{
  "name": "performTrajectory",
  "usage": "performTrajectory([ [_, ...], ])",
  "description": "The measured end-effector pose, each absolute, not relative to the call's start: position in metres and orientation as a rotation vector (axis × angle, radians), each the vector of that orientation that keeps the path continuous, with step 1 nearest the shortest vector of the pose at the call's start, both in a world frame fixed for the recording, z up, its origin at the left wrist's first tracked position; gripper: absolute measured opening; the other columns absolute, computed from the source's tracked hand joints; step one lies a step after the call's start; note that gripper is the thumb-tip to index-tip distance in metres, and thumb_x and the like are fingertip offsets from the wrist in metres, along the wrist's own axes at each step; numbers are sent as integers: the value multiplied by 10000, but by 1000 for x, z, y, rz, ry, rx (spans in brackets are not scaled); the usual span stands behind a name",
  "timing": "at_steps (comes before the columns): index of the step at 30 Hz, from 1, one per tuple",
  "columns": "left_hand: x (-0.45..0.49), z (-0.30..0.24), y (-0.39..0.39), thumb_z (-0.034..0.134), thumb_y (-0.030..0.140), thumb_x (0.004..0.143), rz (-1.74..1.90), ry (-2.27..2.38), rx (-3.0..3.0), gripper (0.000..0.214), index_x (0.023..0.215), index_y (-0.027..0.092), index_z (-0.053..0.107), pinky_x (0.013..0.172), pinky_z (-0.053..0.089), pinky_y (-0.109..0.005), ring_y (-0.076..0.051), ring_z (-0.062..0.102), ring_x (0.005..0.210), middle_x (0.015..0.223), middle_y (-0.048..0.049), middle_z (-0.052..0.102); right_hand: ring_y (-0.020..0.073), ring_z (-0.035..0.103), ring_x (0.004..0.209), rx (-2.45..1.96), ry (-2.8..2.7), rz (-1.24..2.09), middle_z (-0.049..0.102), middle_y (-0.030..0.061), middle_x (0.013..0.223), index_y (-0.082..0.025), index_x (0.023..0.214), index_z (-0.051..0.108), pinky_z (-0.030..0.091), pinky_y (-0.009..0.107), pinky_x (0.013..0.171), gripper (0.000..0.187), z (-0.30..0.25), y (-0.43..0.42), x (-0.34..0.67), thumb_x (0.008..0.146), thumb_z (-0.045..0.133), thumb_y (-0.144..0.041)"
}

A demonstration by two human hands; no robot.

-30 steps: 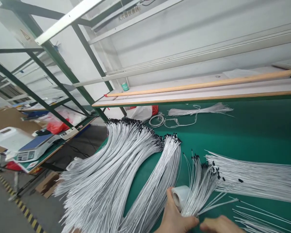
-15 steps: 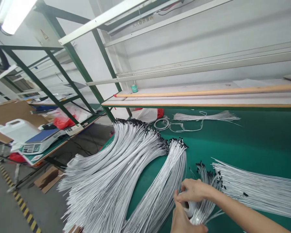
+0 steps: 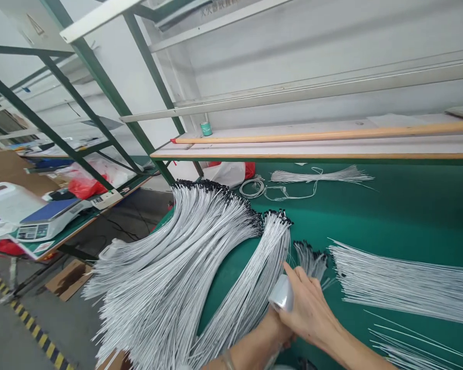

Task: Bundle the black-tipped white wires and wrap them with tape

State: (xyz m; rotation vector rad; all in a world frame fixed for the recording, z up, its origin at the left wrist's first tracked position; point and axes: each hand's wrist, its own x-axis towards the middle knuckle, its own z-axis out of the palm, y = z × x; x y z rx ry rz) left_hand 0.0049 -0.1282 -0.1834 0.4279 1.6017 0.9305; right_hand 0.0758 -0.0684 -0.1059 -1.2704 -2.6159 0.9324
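Observation:
My right hand (image 3: 306, 303) is closed around a roll of clear plastic film (image 3: 282, 294), tilted beside a small bundle of white wires (image 3: 310, 260) with black ends. Below it my left hand (image 3: 278, 325) is closed at the bundle, its forearm coming from the lower left. The right hand covers most of the left fingers and the middle of the bundle. Just left lies a larger wire bundle (image 3: 250, 277) with black tips. Beyond it a big heap of the same white wires (image 3: 170, 262) fans towards me.
The green table (image 3: 409, 210) carries a loose sheaf of wires (image 3: 405, 282) at right and thin wires (image 3: 324, 176) behind. A shelf (image 3: 312, 149) with a wooden pole (image 3: 324, 135) and a small green can (image 3: 206, 128) crosses above. A scale (image 3: 50, 218) stands on the left table.
My right hand has brought the film roll round to the left of the small bundle. The left hand has moved beneath it, so the arms now overlap. The view has shifted slightly.

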Motion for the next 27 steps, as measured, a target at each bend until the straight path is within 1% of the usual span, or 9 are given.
performTrajectory([
  [2,-6,-180,-121,587,287,663,839,1618,408,238,472,183,490,285,221,-223,-91,307,245,283,48,340,289,523,919,-1335,-2538,981,520,126,1099,-120,1388,240,411,354,768,806,-108,-76,91,625,491,-190],
  [5,-22,-170,-114,584,222,619,773,1623,409,273,420,198,399,266,139,-209,-64,252,217,273,65,316,295,516,1029,-1424,-2381,1100,512,126,1154,-152,1384,246,434,333,790,766,-120,-84,116,661,488,-231],
  [9,-33,-150,-111,602,132,535,754,1574,447,144,503,191,474,271,156,-194,-55,270,235,307,86,364,282,463,1158,-1447,-2181,1215,448,114,1285,-193,1317,344,442,302,825,665,-146,-89,141,682,513,-292],
  [11,-33,-138,-112,604,105,511,721,1542,483,128,541,187,510,275,165,-191,-58,271,239,293,92,363,277,447,1184,-1468,-2107,1280,428,106,1320,-203,1290,374,442,296,837,642,-158,-92,148,677,532,-309],
  [16,-31,-118,-113,567,50,462,676,1452,639,229,641,188,528,276,156,-181,-63,285,248,298,115,361,278,439,1198,-1448,-1945,1387,428,102,1337,-205,1265,406,426,297,883,654,-175,-101,160,646,585,-320],
  [19,-29,-114,-114,597,64,458,640,1396,696,249,664,183,522,278,151,-176,-52,297,258,351,116,391,276,484,1152,-1429,-1871,1402,463,116,1303,-199,1250,412,429,309,883,642,-181,-102,169,652,603,-330],
  [23,-18,-114,-117,625,64,444,627,1351,721,305,718,171,546,272,174,-173,-44,295,265,380,110,415,282,486,1149,-1334,-1868,1358,476,124,1288,-193,1257,390,411,342,917,659,-193,-106,173,654,622,-323],
  [25,-7,-112,-119,643,99,473,690,1306,690,359,813,168,550,276,184,-171,-39,291,270,404,111,419,279,506,1123,-1289,-1862,1330,497,123,1257,-185,1241,384,423,339,900,643,-200,-108,168,661,620,-330],
  [27,4,-109,-120,632,214,588,742,1296,636,393,959,180,507,283,170,-171,-45,271,267,397,116,401,265,558,1038,-1271,-1824,1325,544,114,1179,-175,1214,378,450,333,854,616,-205,-110,160,666,610,-337],
])
